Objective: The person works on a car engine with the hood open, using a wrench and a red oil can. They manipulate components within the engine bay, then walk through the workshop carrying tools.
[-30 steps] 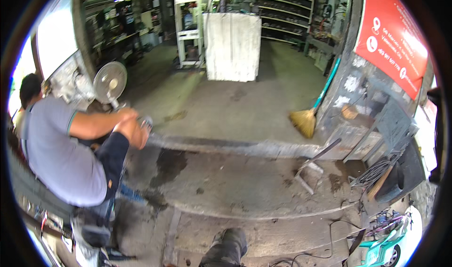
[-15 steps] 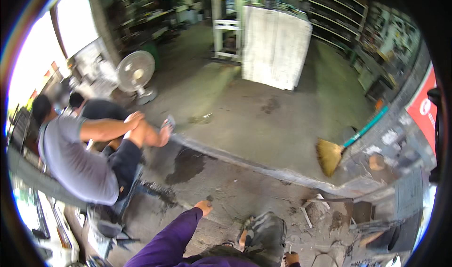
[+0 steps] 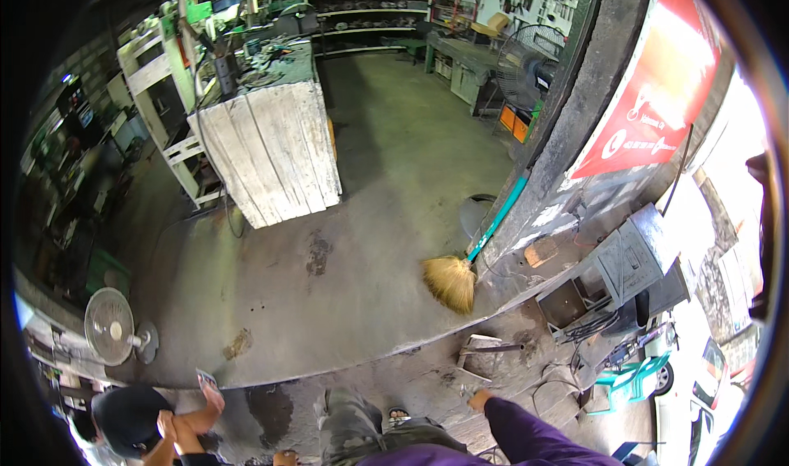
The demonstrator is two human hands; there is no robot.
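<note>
My right hand (image 3: 477, 399) reaches out from a purple sleeve (image 3: 534, 437) at the bottom of the view, over wet concrete. I see nothing in it. It is nearest to a bent metal scrap piece (image 3: 485, 351) lying on the ground. My leg in grey-green trousers (image 3: 349, 425) and a sandalled foot (image 3: 397, 417) are just left of it. My left hand does not show. At the lower left a seated person (image 3: 123, 421) holds both hands (image 3: 177, 426) up near a small grey object (image 3: 205, 379).
A straw broom with a teal handle (image 3: 454, 281) leans on the pillar by a red sign (image 3: 649, 113). A white plank workbench (image 3: 271, 158) stands on the raised concrete floor. A floor fan (image 3: 111, 326), a grey metal box (image 3: 633, 256) and a teal stool (image 3: 633, 376) stand around.
The view has swung right and forward. The seated person has slid to the lower left corner, the broom has come to the middle, and my purple-sleeved arm now shows at the lower right.
</note>
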